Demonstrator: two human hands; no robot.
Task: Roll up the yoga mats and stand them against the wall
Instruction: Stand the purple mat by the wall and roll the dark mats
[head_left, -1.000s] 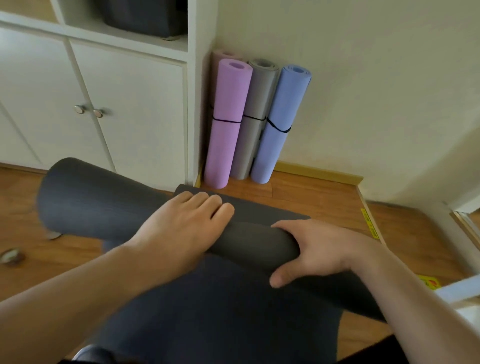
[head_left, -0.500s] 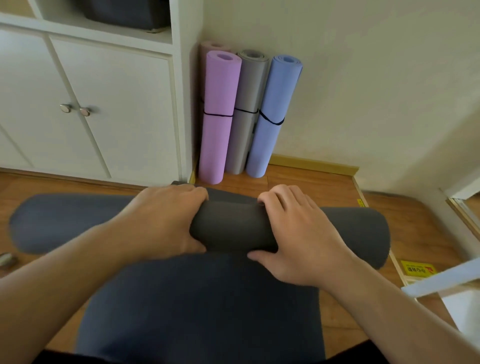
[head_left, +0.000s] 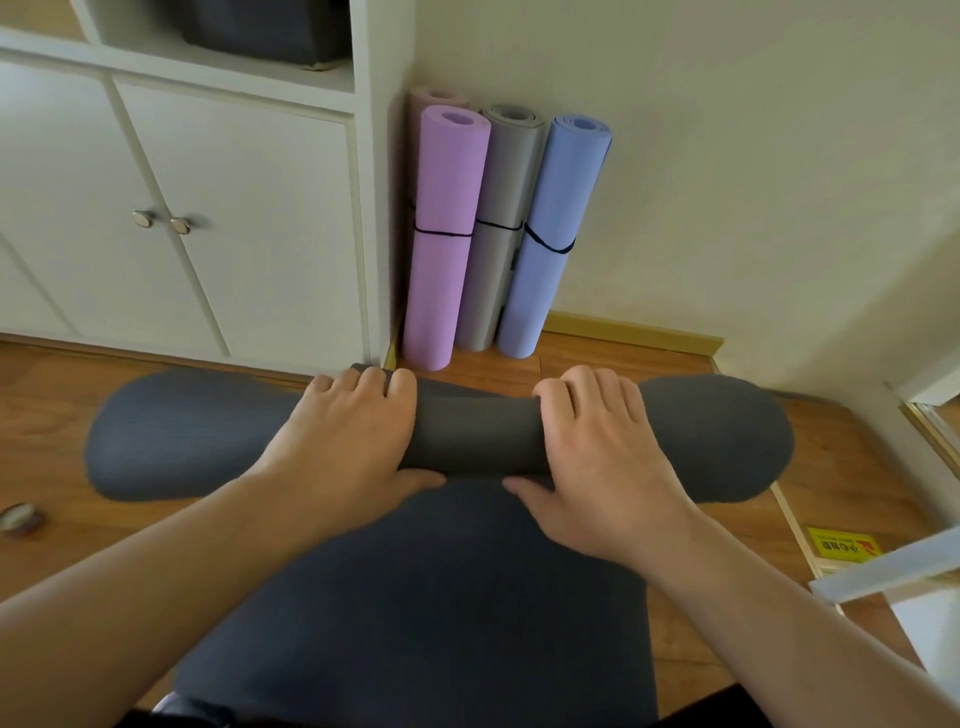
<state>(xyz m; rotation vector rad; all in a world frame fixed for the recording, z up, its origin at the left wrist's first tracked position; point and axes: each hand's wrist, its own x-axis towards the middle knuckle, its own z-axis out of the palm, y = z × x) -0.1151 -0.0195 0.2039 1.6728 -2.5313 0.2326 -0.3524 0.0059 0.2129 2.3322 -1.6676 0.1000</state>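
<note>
Wooden floor (head_left: 613, 358): matte grey mat roll (head_left: 478, 436) under both hands (head_left: 343, 441).

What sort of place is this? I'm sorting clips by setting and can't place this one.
Probably a room in a home or small studio used for exercise. Rolled yoga mats stand in the corner against a plain wall, a white cabinet is beside them, and the floor is wood.

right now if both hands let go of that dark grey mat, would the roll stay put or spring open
The dark grey mat would probably loosen: no strap shows on it, unlike the banded purple mat and blue mat. Its round roll could also creep along the wood floor. It looks soft, dented under both hands.
</note>
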